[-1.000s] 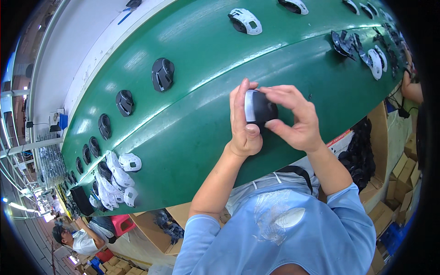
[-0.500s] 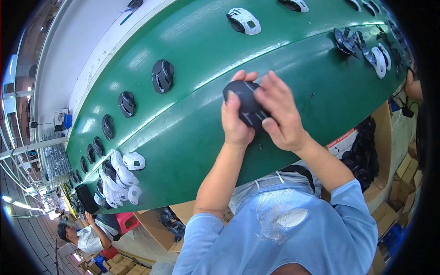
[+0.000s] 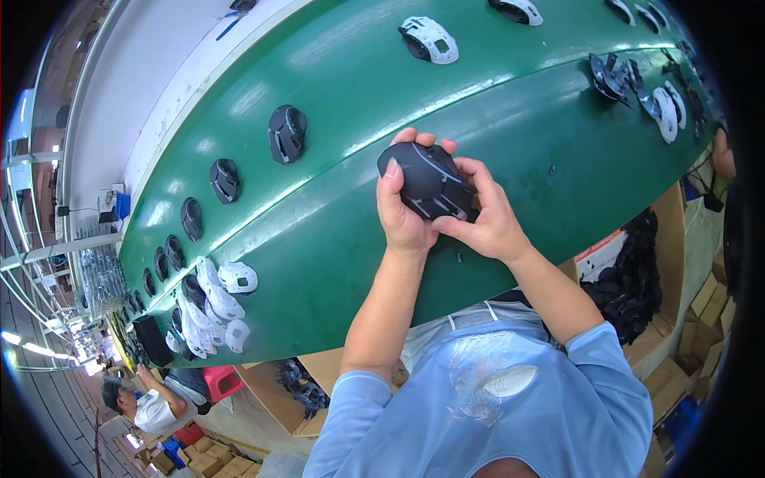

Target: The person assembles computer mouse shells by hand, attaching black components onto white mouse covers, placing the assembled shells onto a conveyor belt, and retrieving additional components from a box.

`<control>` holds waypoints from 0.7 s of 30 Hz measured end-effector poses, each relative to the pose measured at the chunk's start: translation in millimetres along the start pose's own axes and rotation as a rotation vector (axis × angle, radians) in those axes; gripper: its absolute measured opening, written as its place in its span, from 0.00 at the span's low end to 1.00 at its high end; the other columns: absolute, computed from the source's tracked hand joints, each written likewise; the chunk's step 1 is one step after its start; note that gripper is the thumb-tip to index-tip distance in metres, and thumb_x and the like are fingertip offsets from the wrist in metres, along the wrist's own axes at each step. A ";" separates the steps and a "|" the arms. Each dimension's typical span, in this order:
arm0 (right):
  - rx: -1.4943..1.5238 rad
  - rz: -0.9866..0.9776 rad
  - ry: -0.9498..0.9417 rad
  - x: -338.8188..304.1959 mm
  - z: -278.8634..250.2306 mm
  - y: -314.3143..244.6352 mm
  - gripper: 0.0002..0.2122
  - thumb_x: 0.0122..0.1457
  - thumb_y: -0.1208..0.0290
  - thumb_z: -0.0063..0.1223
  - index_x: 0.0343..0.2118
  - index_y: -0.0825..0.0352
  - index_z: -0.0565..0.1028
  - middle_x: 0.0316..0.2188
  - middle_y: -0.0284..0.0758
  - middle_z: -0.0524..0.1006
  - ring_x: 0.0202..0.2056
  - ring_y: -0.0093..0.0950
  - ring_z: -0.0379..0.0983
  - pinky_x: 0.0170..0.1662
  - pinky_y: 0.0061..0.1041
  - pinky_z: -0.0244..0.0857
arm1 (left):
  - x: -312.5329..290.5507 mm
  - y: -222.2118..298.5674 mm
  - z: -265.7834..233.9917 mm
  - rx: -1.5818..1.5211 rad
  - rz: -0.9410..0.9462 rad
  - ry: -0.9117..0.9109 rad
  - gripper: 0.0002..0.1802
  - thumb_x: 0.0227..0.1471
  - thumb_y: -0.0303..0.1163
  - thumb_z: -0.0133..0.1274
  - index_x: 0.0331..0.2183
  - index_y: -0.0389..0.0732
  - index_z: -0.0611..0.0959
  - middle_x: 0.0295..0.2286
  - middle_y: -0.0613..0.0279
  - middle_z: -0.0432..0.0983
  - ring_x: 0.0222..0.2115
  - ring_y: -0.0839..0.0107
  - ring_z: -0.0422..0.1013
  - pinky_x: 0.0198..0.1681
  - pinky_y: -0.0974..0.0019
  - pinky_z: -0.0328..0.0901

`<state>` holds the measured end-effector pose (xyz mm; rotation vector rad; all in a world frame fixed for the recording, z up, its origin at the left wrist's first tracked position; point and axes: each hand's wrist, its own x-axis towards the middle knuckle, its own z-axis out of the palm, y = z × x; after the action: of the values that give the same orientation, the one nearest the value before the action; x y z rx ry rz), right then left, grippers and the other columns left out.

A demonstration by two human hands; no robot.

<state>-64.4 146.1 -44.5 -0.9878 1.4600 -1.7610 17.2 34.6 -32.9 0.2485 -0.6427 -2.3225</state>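
Boxes [image 3: 665, 373] bordered a glossy green table [image 3: 319, 271]; left hand [image 3: 406, 221] and right hand [image 3: 492, 223] clasped a domed, matte, seemingly plastic shell [image 3: 426, 177].

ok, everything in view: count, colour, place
Work table: 1, green, centre
Held mouse shell: 1, black, above table
Spaced mouse shells: at least 6, black, left half
Mixed shells: at least 2, white and black, far side
Heaped shells: several, mostly white, left end
Loose shells: 2, white, right end
Loose parts: several, black, beside those
Open cartons: 2, brown, below near edge
Stacked boxes: many, brown, lower corners
Stool: 1, red, lower left
Co-workers: 2, one in white, lower left and right edge
Left hand: 1, bare, around held shell's left
Right hand: 1, bare, on held shell's right
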 end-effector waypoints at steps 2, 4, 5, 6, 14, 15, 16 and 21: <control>-0.080 0.025 -0.034 1.6 1.3 -8.6 0.35 0.50 0.68 0.72 0.57 0.70 0.63 0.47 0.41 0.74 0.44 0.26 0.75 0.43 0.26 0.72 | -2.3 1.7 2.0 0.020 0.013 -0.014 0.30 0.59 0.45 0.50 0.57 0.39 0.68 0.50 0.55 0.70 0.53 0.54 0.69 0.53 0.50 0.70; -0.074 -0.003 -0.051 -0.8 3.9 -0.6 0.34 0.51 0.69 0.71 0.57 0.70 0.63 0.47 0.40 0.74 0.46 0.25 0.74 0.45 0.27 0.71 | -5.4 6.5 2.6 -0.052 0.028 -0.016 0.27 0.57 0.45 0.51 0.53 0.37 0.73 0.47 0.55 0.72 0.51 0.56 0.71 0.53 0.53 0.70; -0.065 -0.037 -0.072 2.7 6.1 2.4 0.33 0.52 0.69 0.70 0.57 0.69 0.64 0.48 0.39 0.73 0.47 0.25 0.73 0.47 0.27 0.70 | -6.1 11.7 -0.8 -0.046 0.046 -0.018 0.27 0.57 0.45 0.51 0.53 0.37 0.73 0.47 0.55 0.72 0.51 0.56 0.71 0.53 0.53 0.70; -0.057 -0.048 -0.093 4.0 6.9 1.1 0.33 0.52 0.69 0.70 0.57 0.69 0.64 0.48 0.39 0.73 0.47 0.25 0.73 0.47 0.27 0.70 | -8.4 18.3 -6.5 0.366 0.077 -0.046 0.26 0.56 0.44 0.52 0.49 0.36 0.76 0.46 0.54 0.74 0.49 0.58 0.72 0.52 0.56 0.69; 0.258 0.082 0.107 5.6 22.1 -9.3 0.23 0.52 0.66 0.61 0.49 0.68 0.68 0.40 0.32 0.72 0.42 0.21 0.69 0.48 0.22 0.64 | -14.6 25.3 -4.2 1.019 0.408 -0.139 0.12 0.48 0.35 0.55 0.25 0.35 0.76 0.15 0.59 0.66 0.16 0.71 0.63 0.21 0.66 0.59; 0.259 0.065 0.129 6.2 27.8 -8.2 0.22 0.52 0.66 0.60 0.49 0.68 0.68 0.39 0.31 0.72 0.41 0.20 0.68 0.47 0.21 0.64 | -13.1 28.1 -7.6 1.023 0.417 -0.128 0.12 0.48 0.35 0.55 0.25 0.35 0.76 0.15 0.59 0.66 0.16 0.71 0.63 0.21 0.66 0.59; 0.254 0.053 0.145 10.8 34.0 -7.7 0.22 0.52 0.67 0.60 0.48 0.67 0.68 0.38 0.31 0.71 0.40 0.20 0.68 0.46 0.21 0.64 | -10.2 32.7 -12.9 1.099 0.458 -0.120 0.12 0.49 0.34 0.55 0.24 0.35 0.76 0.15 0.59 0.66 0.15 0.71 0.63 0.20 0.65 0.59; 0.311 0.086 0.056 26.4 39.2 -11.0 0.26 0.60 0.71 0.61 0.59 0.69 0.63 0.50 0.37 0.71 0.52 0.26 0.68 0.57 0.27 0.63 | 11.8 51.1 -9.5 1.092 0.316 -0.029 0.12 0.52 0.36 0.55 0.26 0.36 0.78 0.19 0.60 0.69 0.23 0.75 0.66 0.26 0.66 0.62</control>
<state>-44.5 106.0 -25.7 -0.7092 1.1945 -1.8933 41.7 -9.1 -14.8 0.5447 -1.7698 -1.4739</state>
